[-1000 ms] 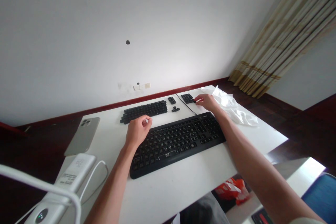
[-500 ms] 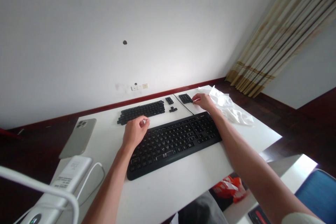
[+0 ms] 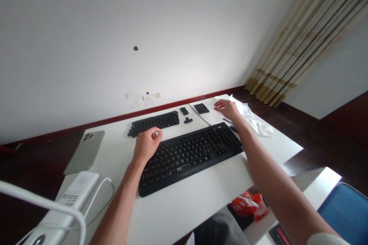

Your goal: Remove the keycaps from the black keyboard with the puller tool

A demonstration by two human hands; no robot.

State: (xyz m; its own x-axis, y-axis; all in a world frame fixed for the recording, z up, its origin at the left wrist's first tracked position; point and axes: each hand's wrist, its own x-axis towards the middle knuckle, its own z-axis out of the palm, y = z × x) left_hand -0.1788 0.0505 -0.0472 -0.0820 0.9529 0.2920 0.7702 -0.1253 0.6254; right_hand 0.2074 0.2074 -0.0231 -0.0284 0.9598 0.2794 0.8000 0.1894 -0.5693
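A black keyboard base (image 3: 189, 155) with its keycaps off lies across the white desk. Over its upper left corner is my left hand (image 3: 148, 141), fingers curled together; whatever they hold, if anything, is too small to make out. Behind the base, loose black keycaps (image 3: 155, 121) stand in rows, with a small group (image 3: 184, 111), a few arrow-like caps (image 3: 188, 120) and a number-pad block (image 3: 201, 108) to the right. My right hand (image 3: 225, 108) hovers right of that block, fingers apart, nothing seen between them. Slim tools (image 3: 228, 121) lie beneath my right wrist.
White crumpled plastic (image 3: 255, 122) lies on the desk's right side. A phone (image 3: 86, 151) and a white power bank (image 3: 70, 203) with a looping cable occupy the left. A thin black cable (image 3: 199, 116) runs behind the keyboard. Below the desk is a red bag (image 3: 248, 204).
My right hand has come off the number-pad keycaps, moved slightly right and opened. The slim tools now show under the wrist. My left hand has stayed in place.
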